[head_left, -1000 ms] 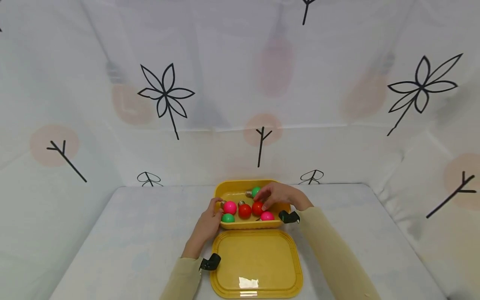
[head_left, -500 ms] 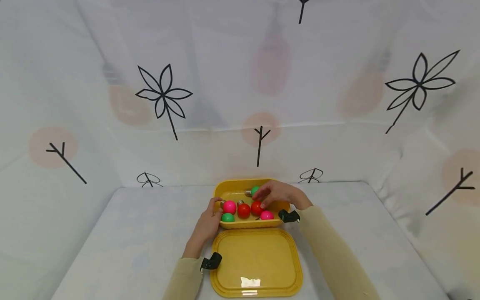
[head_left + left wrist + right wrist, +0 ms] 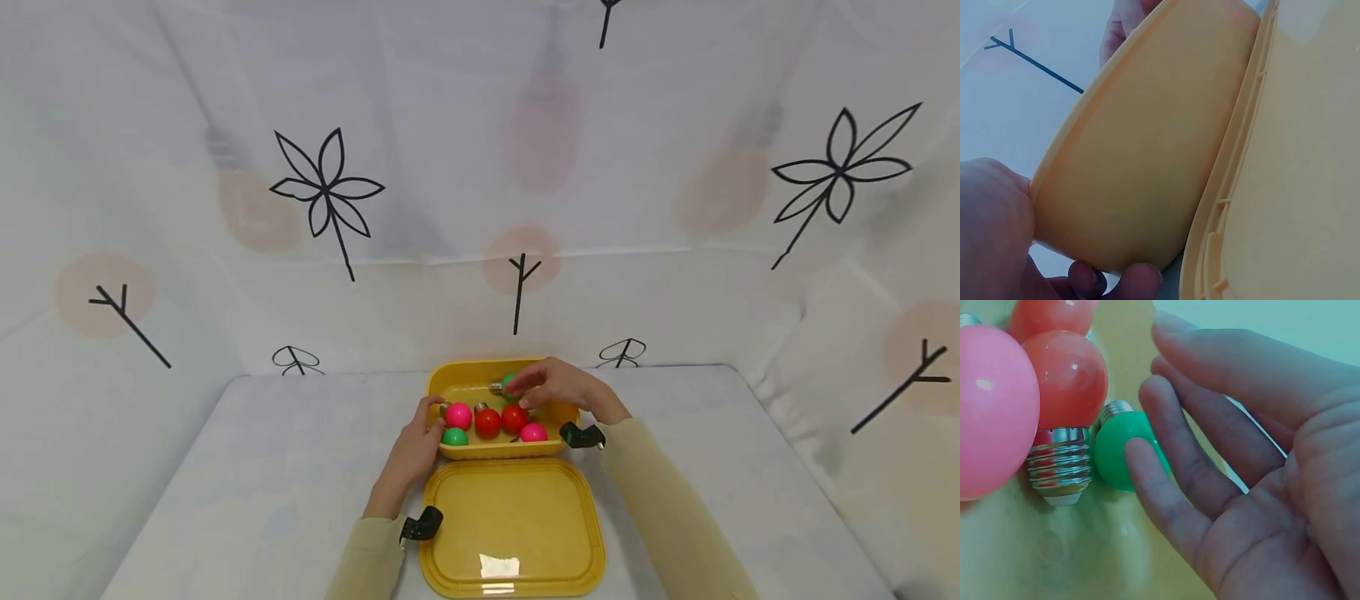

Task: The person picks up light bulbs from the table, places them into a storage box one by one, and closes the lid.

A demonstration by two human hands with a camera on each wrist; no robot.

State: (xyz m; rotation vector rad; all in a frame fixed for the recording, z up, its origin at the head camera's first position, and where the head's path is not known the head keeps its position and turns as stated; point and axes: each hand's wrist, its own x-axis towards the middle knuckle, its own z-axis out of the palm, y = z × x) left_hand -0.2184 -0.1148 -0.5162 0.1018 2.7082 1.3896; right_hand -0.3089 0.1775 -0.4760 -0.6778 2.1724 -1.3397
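A yellow plastic tub (image 3: 498, 451) holds several coloured light bulbs with metal screw bases. My left hand (image 3: 415, 442) grips the tub's left end, its fingers bent round the wall in the left wrist view. Over the tub's right half hovers my right hand (image 3: 566, 387), fingers loosely bent and apart, holding nothing. Just below its thumb lies a red bulb (image 3: 513, 419), with another red bulb (image 3: 487, 423) to its left. A green bulb (image 3: 1116, 459) sits behind the fingertips in the right wrist view. A pink bulb (image 3: 533, 432) lies near the front wall.
At the tub's left end lie a pink bulb (image 3: 459, 416) and a green bulb (image 3: 454, 437). Right in front of the tub is a flat yellow tray (image 3: 512, 517) on the white-covered table (image 3: 300, 500). A white patterned cloth (image 3: 450, 317) rises behind.
My right hand has lifted slightly off the right-hand red bulb, whose screw base now shows on its right side. The left hand stays on the tub.
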